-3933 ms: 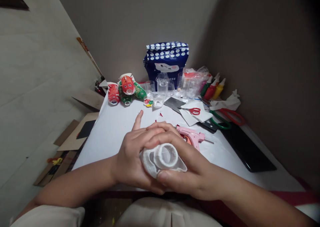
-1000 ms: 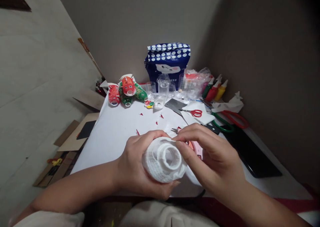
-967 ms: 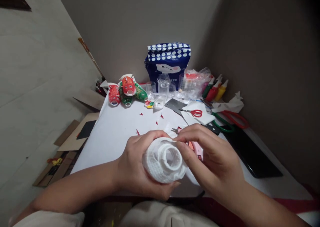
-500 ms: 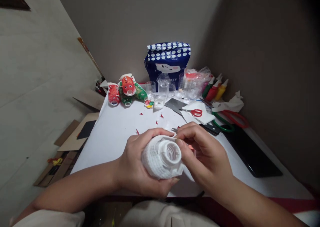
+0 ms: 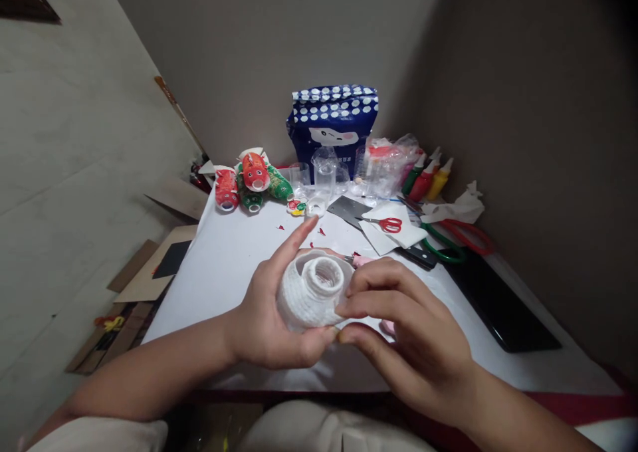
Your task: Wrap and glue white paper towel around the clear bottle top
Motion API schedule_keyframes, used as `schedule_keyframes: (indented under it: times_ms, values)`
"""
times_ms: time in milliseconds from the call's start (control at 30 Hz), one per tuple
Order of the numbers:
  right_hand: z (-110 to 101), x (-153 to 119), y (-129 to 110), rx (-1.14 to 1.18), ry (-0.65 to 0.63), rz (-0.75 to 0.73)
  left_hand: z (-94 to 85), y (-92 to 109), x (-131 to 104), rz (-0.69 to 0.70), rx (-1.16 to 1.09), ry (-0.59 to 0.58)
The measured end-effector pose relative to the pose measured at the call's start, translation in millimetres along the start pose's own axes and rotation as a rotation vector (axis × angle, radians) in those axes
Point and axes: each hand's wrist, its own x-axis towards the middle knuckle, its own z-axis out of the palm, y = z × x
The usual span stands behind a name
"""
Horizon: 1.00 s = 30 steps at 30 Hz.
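Note:
My left hand [image 5: 269, 319] is wrapped around a bottle covered in white, gauze-like textured wrapping [image 5: 304, 302], its index finger stretched away from it. The bottle's open, ringed neck [image 5: 326, 276] tilts up toward me. A loose band of the wrapping stands off around the shoulder. On the right side, my right hand [image 5: 413, 332] pinches the wrapping with thumb and fingers, its thumb tip close to my left thumb. Partly hidden behind my right hand lie pink-handled scissors [image 5: 361, 260].
Red and green fish-like figures [image 5: 255, 173] stand at the back left. A blue bag [image 5: 331, 136], clear cups [image 5: 325, 173] and paint bottles [image 5: 423, 183] line the back. Red-handled scissors [image 5: 389, 225] lie on white paper. A black tablet-like slab [image 5: 503, 306] is at right.
The bottle has turned and shifted slightly left, its neck now pointing more upward. My left index finger has lifted away. My right fingers have moved from the top edge down to the right side.

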Motion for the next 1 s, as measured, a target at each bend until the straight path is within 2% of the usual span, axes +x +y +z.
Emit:
schedule_keyframes:
  times_ms: [267, 433, 700, 1000]
  values:
    - [6, -3, 4, 0.042, 0.066, 0.054, -5.6, -6, -3, -0.044, -0.171, -0.108]
    - [6, 0, 2, 0.042, 0.069, 0.016, -0.4, -8, -6, -0.104, -0.299, -0.044]
    - [7, 8, -6, 0.054, 0.092, 0.019, -1.0, -8, -6, -0.083, -0.323, -0.087]
    - [11, 7, -12, -0.005, 0.147, 0.060, 4.6, -10, -5, 0.019, -0.145, -0.008]
